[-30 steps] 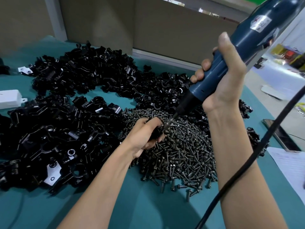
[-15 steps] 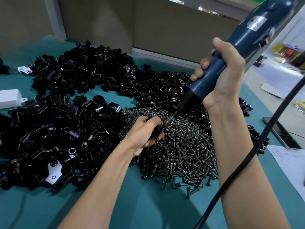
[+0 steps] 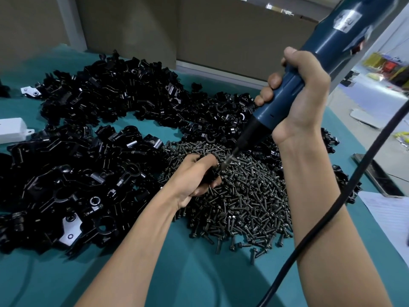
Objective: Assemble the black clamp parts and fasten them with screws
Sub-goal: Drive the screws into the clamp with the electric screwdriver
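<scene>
Though metallic, dull flanged screws [image 3: 243, 202].

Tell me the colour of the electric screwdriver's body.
Dark blue electric screwdriver, clearest in the head view.

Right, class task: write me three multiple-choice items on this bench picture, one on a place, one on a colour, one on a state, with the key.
1. Where on the table is the white box?
A at the left edge
B on the paper
C on the floor

2. What colour is the driver?
A red
B blue
C yellow

3. What is the left hand doing?
A lying flat
B gripping a black part at the driver's tip
C holding the cable

Key:
1 A, the box sits at the far left edge.
2 B, its body is dark blue.
3 B, the fingers curl round the part, with the bit at it.
</scene>
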